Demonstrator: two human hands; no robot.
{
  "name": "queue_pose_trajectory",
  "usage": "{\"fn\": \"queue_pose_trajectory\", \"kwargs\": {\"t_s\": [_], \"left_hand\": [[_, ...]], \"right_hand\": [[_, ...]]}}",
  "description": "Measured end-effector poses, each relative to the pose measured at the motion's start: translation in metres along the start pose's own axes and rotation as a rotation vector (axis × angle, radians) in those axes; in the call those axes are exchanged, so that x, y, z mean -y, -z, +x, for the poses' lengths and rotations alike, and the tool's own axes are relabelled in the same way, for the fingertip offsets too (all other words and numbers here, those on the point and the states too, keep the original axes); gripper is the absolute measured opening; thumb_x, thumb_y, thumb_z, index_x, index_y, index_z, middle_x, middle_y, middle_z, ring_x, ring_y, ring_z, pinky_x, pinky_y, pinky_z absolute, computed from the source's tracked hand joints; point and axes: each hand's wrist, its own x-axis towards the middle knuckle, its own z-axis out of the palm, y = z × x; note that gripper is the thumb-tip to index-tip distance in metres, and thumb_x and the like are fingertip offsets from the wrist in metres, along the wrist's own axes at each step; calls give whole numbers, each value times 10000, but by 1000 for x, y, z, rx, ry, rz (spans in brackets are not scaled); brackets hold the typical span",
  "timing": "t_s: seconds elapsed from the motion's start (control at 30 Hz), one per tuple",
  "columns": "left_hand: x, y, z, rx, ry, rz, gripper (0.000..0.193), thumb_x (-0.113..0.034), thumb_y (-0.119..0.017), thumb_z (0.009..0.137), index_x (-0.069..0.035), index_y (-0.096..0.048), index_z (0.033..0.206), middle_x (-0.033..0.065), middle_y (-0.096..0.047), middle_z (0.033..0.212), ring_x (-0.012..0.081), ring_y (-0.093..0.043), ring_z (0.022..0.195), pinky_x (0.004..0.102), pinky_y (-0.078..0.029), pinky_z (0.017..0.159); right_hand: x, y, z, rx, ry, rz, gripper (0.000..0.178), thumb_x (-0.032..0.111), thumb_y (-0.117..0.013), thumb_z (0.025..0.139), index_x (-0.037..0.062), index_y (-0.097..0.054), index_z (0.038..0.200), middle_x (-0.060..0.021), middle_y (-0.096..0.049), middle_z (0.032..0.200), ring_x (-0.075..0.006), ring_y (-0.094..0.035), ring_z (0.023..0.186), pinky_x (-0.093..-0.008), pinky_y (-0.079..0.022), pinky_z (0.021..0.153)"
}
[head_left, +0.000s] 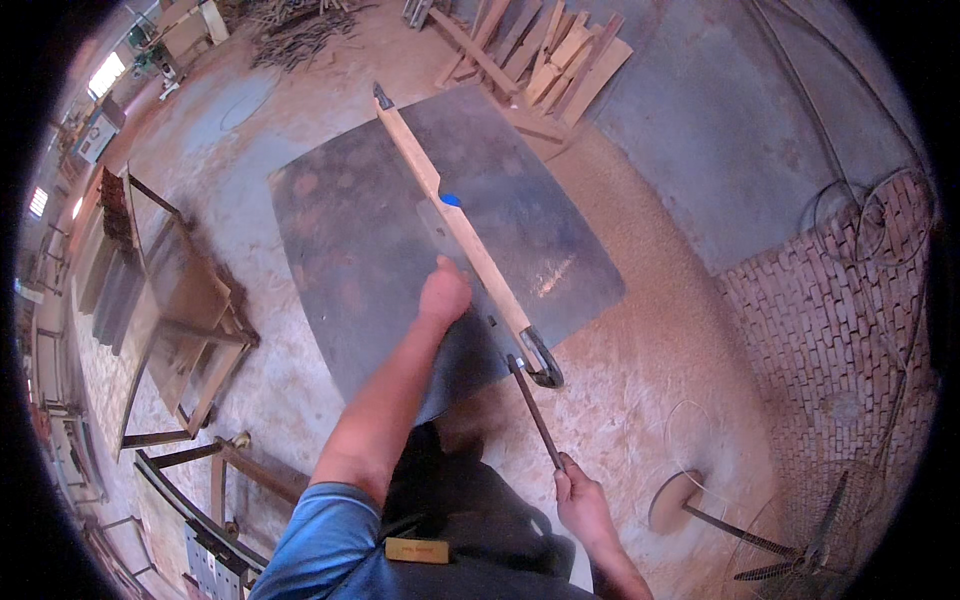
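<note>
A long pale wooden bar (482,258) with dark end fittings and a blue round piece near its middle lies slantwise over the dark table (350,220). Along its near left side runs a flat grey strip (492,322) with small dark slots. My left hand (445,292) is closed at the strip's left edge; its fingertips are partly hidden. Lower right, my right hand (582,497) grips a dark rod (537,415). The rod's shiny far end meets the strip's near end, beside the bar's black looped fitting (543,362); whether they are joined I cannot tell.
Sawdust covers the floor (650,230) right of the table. Wooden offcuts (565,60) are heaped beyond it. A metal-framed rack (190,320) stands at left. At lower right are a fan (815,545) and a round-based stand (678,502), with stacked bricks (810,320) behind.
</note>
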Motion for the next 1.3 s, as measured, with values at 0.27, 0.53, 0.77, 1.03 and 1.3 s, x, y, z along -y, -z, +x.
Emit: {"fn": "queue_pose_trajectory", "kwargs": {"t_s": [0.27,0.53,0.77,1.03,1.3], "left_hand": [[-1,28,34,13,34,33,571,-245,-491,920,184,-367,1275,337,-637,978,453,-633,952,508,-498,859],[5,51,70,-51,87,-47,353,-237,-500,915,55,-476,1111,321,-643,980,456,-629,957,509,-493,850],[16,71,106,-14,146,-168,307,-218,-497,917,55,-484,1057,299,-659,879,441,-658,862,490,-509,812],[29,93,151,-52,130,-222,250,-185,-486,919,58,-500,978,259,-658,742,344,-685,624,441,-538,689],[63,109,216,-92,131,-157,275,-189,-467,929,66,-517,1020,223,-666,718,297,-685,601,416,-539,663]], "right_hand": [[29,-3,31,48,-2,-33,401,278,-470,973,100,-522,1329,-311,-637,898,-475,-626,885,-521,-508,772],[53,-14,64,63,33,-84,422,330,-440,982,106,-500,1335,-302,-639,858,-481,-625,858,-553,-491,755],[91,-22,89,13,36,-43,360,267,-500,973,102,-559,1288,-274,-651,855,-459,-637,831,-509,-515,723],[129,-34,124,15,31,-93,377,279,-500,973,96,-551,1298,-279,-653,877,-462,-637,847,-511,-513,760],[165,-57,161,-65,118,-100,348,270,-515,966,66,-586,1239,-258,-671,934,-439,-645,894,-495,-523,803]]}}
